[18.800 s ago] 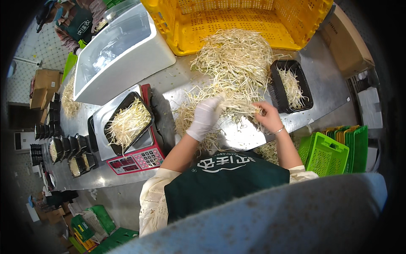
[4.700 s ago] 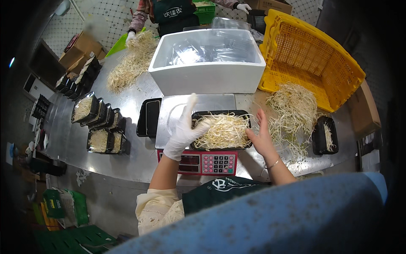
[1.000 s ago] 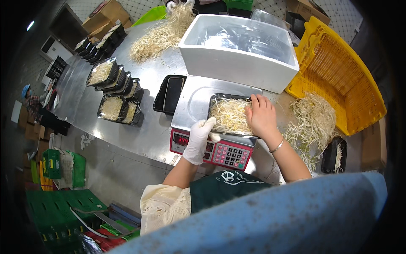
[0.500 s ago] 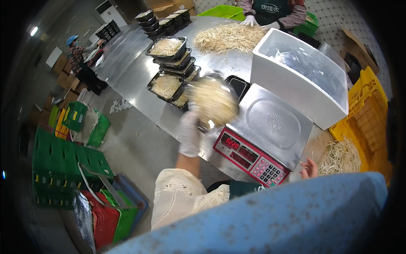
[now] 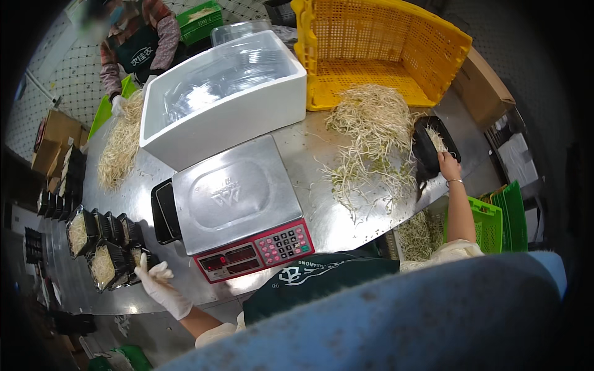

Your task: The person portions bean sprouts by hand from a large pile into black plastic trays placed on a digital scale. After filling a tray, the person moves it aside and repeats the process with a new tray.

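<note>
My left hand [image 5: 162, 290], in a white glove, is open with its fingers apart beside black trays [image 5: 104, 266] filled with pale bean sprouts. These trays stand stacked at the table's left edge. At the right, my bare right hand [image 5: 450, 166] is closed on the near edge of a black tray [image 5: 426, 148] with some sprouts in it; its fingertips are partly hidden. A loose heap of bean sprouts [image 5: 374, 133] lies to the left of that tray. Between my hands sits a red scale with a steel top [image 5: 238, 191], its pan bare.
A white foam box [image 5: 223, 123] holding clear plastic lids stands behind the scale, with a dark phone-like slab [image 5: 164, 210] beside the scale. A yellow crate [image 5: 390, 49] lies behind the heap. Across the table a co-worker [image 5: 139, 43] handles more sprouts. Green crates [image 5: 486, 226] stand below right.
My view has swung to the right. The sprout-filled tray has left my left hand, which now is open by the stack. My right hand has reached from beside the scale to the black tray.
</note>
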Demonstrator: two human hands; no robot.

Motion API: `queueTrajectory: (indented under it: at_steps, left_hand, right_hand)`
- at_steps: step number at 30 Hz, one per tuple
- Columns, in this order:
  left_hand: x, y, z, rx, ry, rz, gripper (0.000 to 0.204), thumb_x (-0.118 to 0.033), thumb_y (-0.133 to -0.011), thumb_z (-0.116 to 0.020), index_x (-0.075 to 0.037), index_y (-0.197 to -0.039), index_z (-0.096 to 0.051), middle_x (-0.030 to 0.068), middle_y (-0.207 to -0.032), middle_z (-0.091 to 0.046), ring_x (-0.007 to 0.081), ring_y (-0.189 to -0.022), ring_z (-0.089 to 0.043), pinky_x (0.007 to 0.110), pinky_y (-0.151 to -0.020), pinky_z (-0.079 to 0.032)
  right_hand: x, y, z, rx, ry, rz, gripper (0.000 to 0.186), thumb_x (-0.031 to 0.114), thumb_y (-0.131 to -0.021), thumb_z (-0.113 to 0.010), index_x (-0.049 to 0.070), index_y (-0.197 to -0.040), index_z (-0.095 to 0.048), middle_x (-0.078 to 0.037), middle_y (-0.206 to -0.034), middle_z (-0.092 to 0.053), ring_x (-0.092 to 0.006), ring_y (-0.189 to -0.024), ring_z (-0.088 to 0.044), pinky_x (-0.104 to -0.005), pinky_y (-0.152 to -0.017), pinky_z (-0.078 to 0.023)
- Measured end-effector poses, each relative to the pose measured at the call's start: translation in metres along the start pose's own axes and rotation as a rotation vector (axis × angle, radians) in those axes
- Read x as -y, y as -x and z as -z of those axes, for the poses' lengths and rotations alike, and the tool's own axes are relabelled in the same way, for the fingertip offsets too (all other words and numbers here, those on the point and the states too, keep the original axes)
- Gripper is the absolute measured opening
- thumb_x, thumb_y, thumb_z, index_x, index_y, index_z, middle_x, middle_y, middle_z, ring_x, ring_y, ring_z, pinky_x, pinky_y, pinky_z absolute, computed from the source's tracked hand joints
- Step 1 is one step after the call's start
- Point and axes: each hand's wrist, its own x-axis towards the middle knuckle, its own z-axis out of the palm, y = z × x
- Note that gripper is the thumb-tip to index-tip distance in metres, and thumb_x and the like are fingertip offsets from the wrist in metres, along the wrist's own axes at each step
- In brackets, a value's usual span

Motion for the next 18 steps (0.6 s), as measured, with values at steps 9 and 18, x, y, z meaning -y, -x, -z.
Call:
queueTrajectory:
  at_steps: [9, 18]
  left_hand:
    - [0.060, 0.286, -0.291, 0.964, 0.020, 0.178, 0.043, -0.011, -0.091, -0.047, 0.001, -0.131, -0.037, 0.0125, -0.085, -0.065, 0.0105, -0.070, -0.056, 0.021, -0.065, -0.046]
    - [0.115, 0.375, -0.406, 1.055, -0.055, 0.310, 0.043, -0.017, -0.092, -0.050, 0.004, -0.128, -0.039, 0.0119, -0.094, -0.064, 0.0112, -0.077, -0.058, 0.024, -0.073, -0.048]
  right_hand:
    - [-0.069, -0.061, -0.028, -0.215, -0.103, 0.305, 0.014, 0.019, -0.080, -0.057, 0.006, -0.080, -0.060, -0.014, -0.073, -0.061, -0.0307, -0.076, -0.058, -0.0407, -0.072, -0.041]
    - [-0.139, -0.130, 0.021, -0.346, -0.537, 0.640, 0.016, 0.002, -0.065, -0.065, 0.005, -0.075, -0.053, -0.009, -0.076, -0.055, -0.0289, -0.077, -0.052, -0.0393, -0.070, -0.040]
